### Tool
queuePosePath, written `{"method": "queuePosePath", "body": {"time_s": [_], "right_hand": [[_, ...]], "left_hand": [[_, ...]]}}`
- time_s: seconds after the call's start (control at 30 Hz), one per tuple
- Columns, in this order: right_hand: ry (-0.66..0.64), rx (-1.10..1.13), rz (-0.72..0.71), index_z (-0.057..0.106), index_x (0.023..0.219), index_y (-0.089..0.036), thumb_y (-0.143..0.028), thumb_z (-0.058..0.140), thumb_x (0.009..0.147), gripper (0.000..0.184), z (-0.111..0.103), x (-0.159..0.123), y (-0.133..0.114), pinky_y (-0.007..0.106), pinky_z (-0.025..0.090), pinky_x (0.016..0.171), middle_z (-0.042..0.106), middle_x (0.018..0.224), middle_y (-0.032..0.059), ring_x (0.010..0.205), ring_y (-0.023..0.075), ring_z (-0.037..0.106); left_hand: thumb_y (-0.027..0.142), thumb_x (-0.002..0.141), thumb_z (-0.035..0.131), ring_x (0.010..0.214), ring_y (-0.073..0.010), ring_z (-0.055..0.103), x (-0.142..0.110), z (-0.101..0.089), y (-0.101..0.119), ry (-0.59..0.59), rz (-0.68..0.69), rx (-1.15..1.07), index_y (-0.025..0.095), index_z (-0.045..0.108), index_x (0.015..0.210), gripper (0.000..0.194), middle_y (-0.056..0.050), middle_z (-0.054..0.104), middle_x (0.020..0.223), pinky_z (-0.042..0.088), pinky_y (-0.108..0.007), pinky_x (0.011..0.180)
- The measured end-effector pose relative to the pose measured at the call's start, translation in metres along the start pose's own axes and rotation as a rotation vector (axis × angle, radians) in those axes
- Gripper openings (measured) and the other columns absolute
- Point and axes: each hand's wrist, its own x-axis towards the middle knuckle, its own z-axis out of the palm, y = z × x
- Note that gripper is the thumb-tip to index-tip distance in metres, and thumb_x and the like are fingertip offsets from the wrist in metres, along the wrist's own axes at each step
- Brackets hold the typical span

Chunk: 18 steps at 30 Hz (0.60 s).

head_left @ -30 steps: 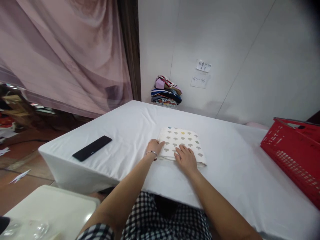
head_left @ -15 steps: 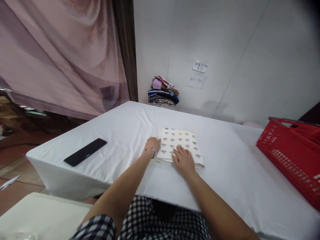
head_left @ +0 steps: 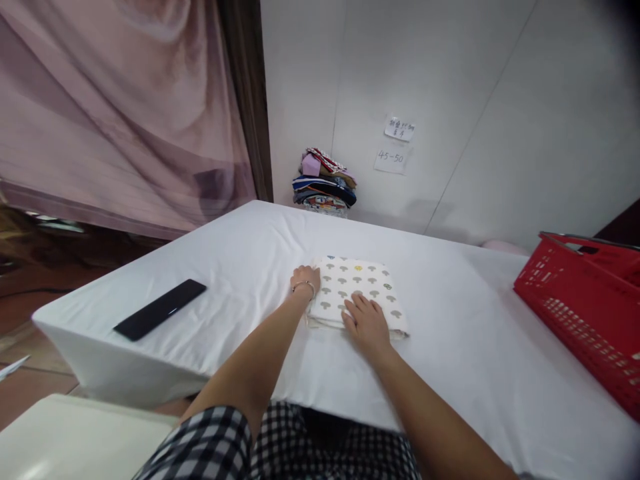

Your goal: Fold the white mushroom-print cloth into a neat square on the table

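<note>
A white cloth with a grey mushroom print (head_left: 357, 280) lies folded into a flat, roughly square stack on the table. My left hand (head_left: 305, 277), with a bracelet at the wrist, is at the cloth's left edge; its fingers are curled in against that edge, and the fingertips are hidden. Flat on the lower middle of the cloth rests my right hand (head_left: 367, 322), fingers stretched and slightly spread.
The table wears a white tablecloth (head_left: 240, 267). A black flat slab (head_left: 161, 309) lies at left. To the right stands a red plastic basket (head_left: 585, 307). Folded clothes (head_left: 325, 181) are piled by the wall beyond the table, below paper signs (head_left: 393, 159). A white surface (head_left: 75, 437) is at lower left.
My left hand has slid slightly up along the cloth's left edge. My right hand stays on the cloth. The whole view has shifted a little.
</note>
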Motion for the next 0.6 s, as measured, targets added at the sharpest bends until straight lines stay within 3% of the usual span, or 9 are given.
{"method": "queuePosePath", "body": {"time_s": [0.2, 0.43, 0.6], "right_hand": [[-0.03, 0.007, 0.011, 0.054, 0.119, -0.026, -0.037, 0.035, 0.09, 0.036, 0.0, 0.001, 0.001, 0.04, 0.026, 0.1, 0.05, 0.13, 0.0049, 0.123, 0.021, 0.039], [-0.033, 0.016, 0.014, 0.054, 0.119, -0.026, -0.037, 0.035, 0.091, 0.036, -0.002, 0.002, 0.0, 0.04, 0.026, 0.1, 0.05, 0.13, 0.005, 0.123, 0.0212, 0.038], [-0.041, 0.026, 0.021, 0.054, 0.119, -0.026, -0.037, 0.036, 0.09, 0.036, -0.002, 0.002, 0.0, 0.039, 0.025, 0.1, 0.05, 0.13, 0.0052, 0.124, 0.021, 0.038]], "left_hand": [[0.042, 0.087, 0.029, 0.112, -0.0282, 0.048, 0.002, 0.004, -0.004, 0.02, 0.029, 0.033, 0.013, 0.059, 0.107, 0.046, -0.018, 0.057, 0.116, 0.04, -0.037, 0.087], [0.06, 0.081, 0.033, 0.108, -0.0301, 0.053, 0.014, -0.006, 0.009, -0.022, -0.045, -0.087, 0.012, 0.06, 0.108, 0.061, -0.019, 0.06, 0.111, 0.043, -0.037, 0.08], [0.044, 0.087, 0.03, 0.113, -0.0293, 0.048, 0.019, -0.001, 0.014, 0.033, -0.03, -0.009, 0.012, 0.059, 0.11, 0.049, -0.018, 0.057, 0.115, 0.04, -0.04, 0.087]]}}
